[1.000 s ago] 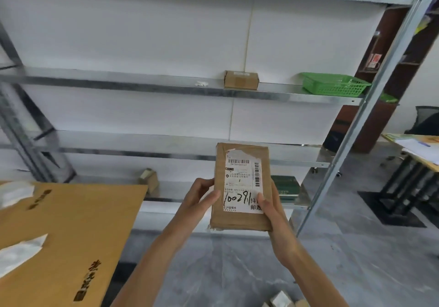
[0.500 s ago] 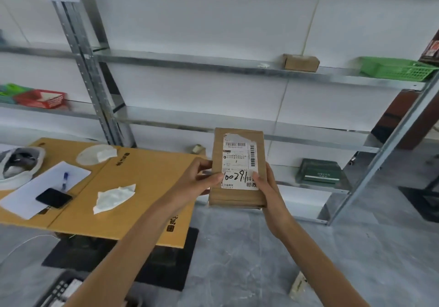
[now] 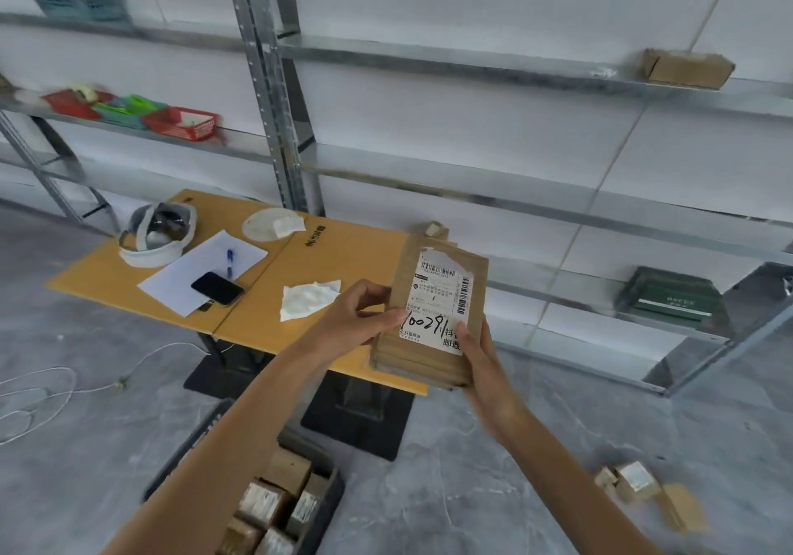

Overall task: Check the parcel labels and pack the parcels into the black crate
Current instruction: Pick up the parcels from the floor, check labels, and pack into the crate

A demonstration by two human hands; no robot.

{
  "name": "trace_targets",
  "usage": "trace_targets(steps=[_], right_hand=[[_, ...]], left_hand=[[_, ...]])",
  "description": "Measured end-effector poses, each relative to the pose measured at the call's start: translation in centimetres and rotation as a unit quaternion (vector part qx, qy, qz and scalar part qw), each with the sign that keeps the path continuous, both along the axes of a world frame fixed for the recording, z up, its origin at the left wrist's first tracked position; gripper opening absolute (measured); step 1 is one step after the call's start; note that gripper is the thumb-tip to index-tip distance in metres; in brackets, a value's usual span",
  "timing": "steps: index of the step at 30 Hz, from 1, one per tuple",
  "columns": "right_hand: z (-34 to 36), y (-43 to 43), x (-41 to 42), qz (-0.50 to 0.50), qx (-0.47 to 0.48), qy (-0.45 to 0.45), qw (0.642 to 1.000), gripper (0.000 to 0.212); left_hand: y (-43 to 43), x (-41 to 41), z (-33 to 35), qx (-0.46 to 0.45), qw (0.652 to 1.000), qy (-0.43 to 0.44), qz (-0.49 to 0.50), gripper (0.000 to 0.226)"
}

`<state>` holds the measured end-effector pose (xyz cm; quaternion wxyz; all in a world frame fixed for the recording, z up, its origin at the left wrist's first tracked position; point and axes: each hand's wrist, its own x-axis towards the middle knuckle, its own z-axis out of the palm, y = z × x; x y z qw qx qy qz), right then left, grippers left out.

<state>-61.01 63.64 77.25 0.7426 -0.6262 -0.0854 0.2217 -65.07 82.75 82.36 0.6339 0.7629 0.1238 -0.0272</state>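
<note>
I hold a brown cardboard parcel (image 3: 433, 340) upright in front of me, its white shipping label with handwritten digits facing me. My left hand (image 3: 356, 314) grips its left edge, thumb lying on the label. My right hand (image 3: 480, 357) grips the lower right edge from behind, thumb on the label's corner. Below, on the floor, the black crate (image 3: 330, 498) holds several labelled brown parcels; my left forearm covers part of it. Two small parcels (image 3: 631, 479) lie on the floor at the right. Another brown parcel (image 3: 686, 67) sits on an upper shelf.
A yellow-brown table (image 3: 257, 297) carries a phone, paper with a pen, tissues and a white headset. Metal shelving (image 3: 472, 65) runs along the white wall, with red and green baskets (image 3: 128, 112) at the left and a dark green box (image 3: 669, 297) low right. A white cable lies on the grey floor.
My view has swung left and downward, bringing the table and the crate into sight. Both hands keep the same hold on the parcel, which now tilts slightly to the right.
</note>
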Motion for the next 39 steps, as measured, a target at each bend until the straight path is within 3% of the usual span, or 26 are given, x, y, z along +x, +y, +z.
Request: trace_targets(steps=[4, 14, 23, 30, 34, 39], right_hand=[[-1.4, 2.2, 1.5, 0.011, -0.010, 0.010, 1.000, 0.046], [-3.3, 9.2, 1.8, 0.044, -0.043, 0.072, 0.996, 0.062], [-5.8, 22.2, -3.5, 0.009, -0.086, 0.166, 0.982, 0.079], [-10.1, 31.9, -10.9, -0.107, 0.072, 0.300, 0.945, 0.094], [-12.9, 36.0, -13.1, -0.117, 0.138, 0.361, 0.915, 0.055], [-17.6, 38.7, -12.4, -0.221, 0.143, 0.380, 0.887, 0.076]], left_hand=[[2.2, 1.2, -1.1, 0.005, 0.999, 0.044, 0.010, 0.042], [11.2, 2.4, -3.0, -0.035, 0.993, 0.103, 0.050, 0.044], [24.6, 0.1, -5.8, -0.059, 0.992, 0.111, 0.018, 0.043], [32.8, -3.4, -9.7, -0.060, 0.992, 0.104, 0.026, 0.047], [35.0, -4.9, -12.7, -0.084, 0.987, 0.122, 0.055, 0.050], [36.0, -5.5, -19.1, -0.067, 0.987, 0.147, 0.012, 0.086]])
